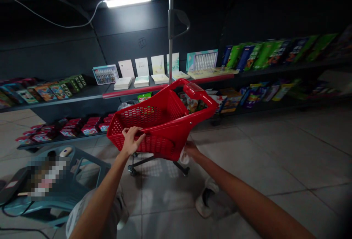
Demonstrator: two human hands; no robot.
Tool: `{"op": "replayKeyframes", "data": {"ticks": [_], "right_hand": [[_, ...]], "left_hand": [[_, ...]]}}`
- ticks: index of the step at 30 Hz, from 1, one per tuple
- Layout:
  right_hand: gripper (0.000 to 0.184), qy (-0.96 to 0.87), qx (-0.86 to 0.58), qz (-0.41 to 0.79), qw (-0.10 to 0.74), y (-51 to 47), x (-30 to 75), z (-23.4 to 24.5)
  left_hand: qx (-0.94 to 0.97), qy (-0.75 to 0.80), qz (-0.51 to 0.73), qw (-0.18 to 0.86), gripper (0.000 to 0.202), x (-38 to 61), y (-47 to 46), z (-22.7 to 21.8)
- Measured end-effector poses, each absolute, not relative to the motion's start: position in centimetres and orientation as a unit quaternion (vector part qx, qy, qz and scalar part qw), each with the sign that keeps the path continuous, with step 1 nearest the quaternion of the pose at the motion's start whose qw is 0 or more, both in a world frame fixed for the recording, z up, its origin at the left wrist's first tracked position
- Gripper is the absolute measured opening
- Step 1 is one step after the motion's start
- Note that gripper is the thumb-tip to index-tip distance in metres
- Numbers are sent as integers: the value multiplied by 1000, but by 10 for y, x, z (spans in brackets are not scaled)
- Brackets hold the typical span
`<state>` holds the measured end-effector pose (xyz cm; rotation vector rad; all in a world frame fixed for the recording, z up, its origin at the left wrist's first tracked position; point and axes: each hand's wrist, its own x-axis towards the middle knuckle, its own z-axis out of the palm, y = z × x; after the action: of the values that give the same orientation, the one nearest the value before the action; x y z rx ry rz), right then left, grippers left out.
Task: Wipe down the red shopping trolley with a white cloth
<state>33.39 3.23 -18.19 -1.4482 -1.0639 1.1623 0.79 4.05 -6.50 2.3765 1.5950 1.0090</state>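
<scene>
A red plastic shopping basket (162, 121) with a perforated mesh wall rides tilted on a small wheeled cart frame (154, 162). My left hand (132, 140) grips the basket's near rim, fingers curled over it. My right hand (191, 149) sits at the basket's lower right side, its fingers partly hidden behind the red plastic. A white item (184, 157), perhaps cloth or paper, shows beside that hand. Several colourful packets (192, 104) lie inside the basket, partly hidden by its wall.
Dark store shelves (82, 94) hold cards, boxes and packets along the back. A metal pole (171, 30) rises behind the basket. A blue-grey plastic stool (90, 167) with a blurred object stands at lower left. My white shoe (206, 198) shows on the tile floor (275, 158).
</scene>
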Motion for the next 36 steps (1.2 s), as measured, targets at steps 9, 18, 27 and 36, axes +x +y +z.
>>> {"op": "replayKeyframes", "data": {"ticks": [9, 18, 27, 36], "right_hand": [[18, -287, -479, 600, 573, 7, 343, -115], [14, -225, -410, 600, 649, 7, 362, -73], [43, -307, -424, 599, 606, -11, 331, -77], [36, -407, -452, 526, 594, -11, 331, -67]], "left_hand": [[769, 559, 309, -27, 34, -2, 50, -70], [732, 562, 381, -58, 36, 20, 33, -67], [854, 397, 336, 10, 72, 104, -5, -43], [792, 480, 377, 27, 50, 118, 9, -29]]}}
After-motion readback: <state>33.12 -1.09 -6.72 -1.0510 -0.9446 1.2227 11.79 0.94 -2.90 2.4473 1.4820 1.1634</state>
